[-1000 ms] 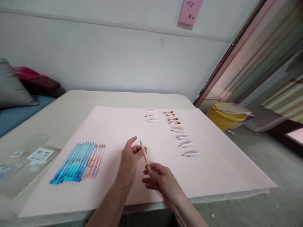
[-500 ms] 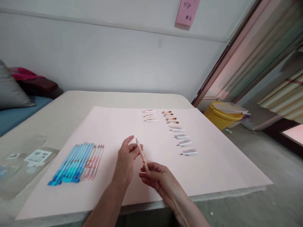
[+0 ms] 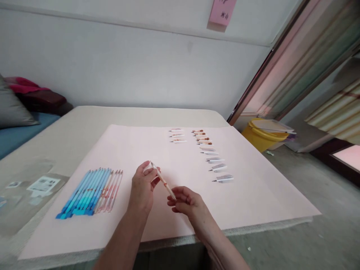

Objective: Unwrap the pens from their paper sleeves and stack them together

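A slim white pen (image 3: 163, 180) with small orange-red marks slants between my hands above the pink sheet. My left hand (image 3: 143, 189) pinches it near its upper tip, with thumb and fingers closed on the barrel. The lower end rests in the fingertips of my right hand (image 3: 188, 204). To the left lie several blue pens (image 3: 88, 191) side by side, and next to them a few clear pens with pinkish-red marks (image 3: 109, 191).
Beyond my hands lie short white pieces with dark tips (image 3: 177, 135) and brown-ended ones (image 3: 203, 138). Grey-and-white pieces (image 3: 219, 167) line the right. The pink sheet (image 3: 253, 195) covers the table (image 3: 92, 116). A plastic bag (image 3: 25, 198) lies left; a yellow bucket (image 3: 258, 135) stands on the floor.
The pen's upper end and my left hand have moved left, so the pen leans more. My right hand has shifted up slightly and still touches the lower end.
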`<action>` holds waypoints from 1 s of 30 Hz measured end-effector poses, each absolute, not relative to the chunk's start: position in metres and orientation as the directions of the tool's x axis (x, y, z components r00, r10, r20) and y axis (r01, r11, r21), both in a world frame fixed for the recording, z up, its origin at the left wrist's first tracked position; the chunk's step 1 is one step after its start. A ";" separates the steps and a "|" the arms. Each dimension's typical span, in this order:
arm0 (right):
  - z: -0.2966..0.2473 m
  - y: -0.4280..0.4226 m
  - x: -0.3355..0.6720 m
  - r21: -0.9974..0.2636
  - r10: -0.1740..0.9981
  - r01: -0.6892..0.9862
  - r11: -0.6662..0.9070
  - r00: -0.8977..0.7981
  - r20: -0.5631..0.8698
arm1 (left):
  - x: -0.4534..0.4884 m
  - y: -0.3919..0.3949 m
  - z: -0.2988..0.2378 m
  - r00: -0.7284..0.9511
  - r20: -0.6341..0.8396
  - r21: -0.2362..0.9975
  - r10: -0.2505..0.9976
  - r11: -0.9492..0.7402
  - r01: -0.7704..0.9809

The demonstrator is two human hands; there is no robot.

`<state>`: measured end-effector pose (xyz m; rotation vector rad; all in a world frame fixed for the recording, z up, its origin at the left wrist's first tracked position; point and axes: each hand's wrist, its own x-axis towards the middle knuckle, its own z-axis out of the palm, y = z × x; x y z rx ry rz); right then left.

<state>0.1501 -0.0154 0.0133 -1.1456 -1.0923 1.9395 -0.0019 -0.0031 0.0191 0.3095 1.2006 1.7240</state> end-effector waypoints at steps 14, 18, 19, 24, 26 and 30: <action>0.002 -0.018 0.151 -0.968 0.867 0.072 -0.240 -0.432 -0.247 | 0.002 -0.004 0.020 -0.461 -0.261 0.832 0.848 -0.045 -0.553; -0.007 -0.018 0.149 -0.970 0.890 0.179 -0.166 -0.395 -0.225 | 0.006 -0.006 0.022 -0.439 -0.220 0.865 0.871 -0.034 -0.501; -0.008 -0.019 0.148 -0.968 0.889 0.185 -0.168 -0.396 -0.230 | 0.007 -0.007 0.022 -0.438 -0.215 0.872 0.873 -0.031 -0.489; -0.008 -0.019 0.143 -0.968 0.906 0.200 -0.152 -0.364 -0.218 | 0.008 -0.007 0.021 -0.452 -0.224 0.893 0.864 -0.003 -0.449; -0.009 -0.018 0.142 -0.966 0.911 0.200 -0.163 -0.346 -0.226 | 0.007 -0.006 0.019 -0.447 -0.219 0.899 0.867 0.001 -0.438; -0.010 -0.014 0.139 -0.939 0.861 0.190 -0.285 -0.380 -0.338 | 0.006 -0.005 0.018 -0.439 -0.227 0.913 0.869 0.032 -0.407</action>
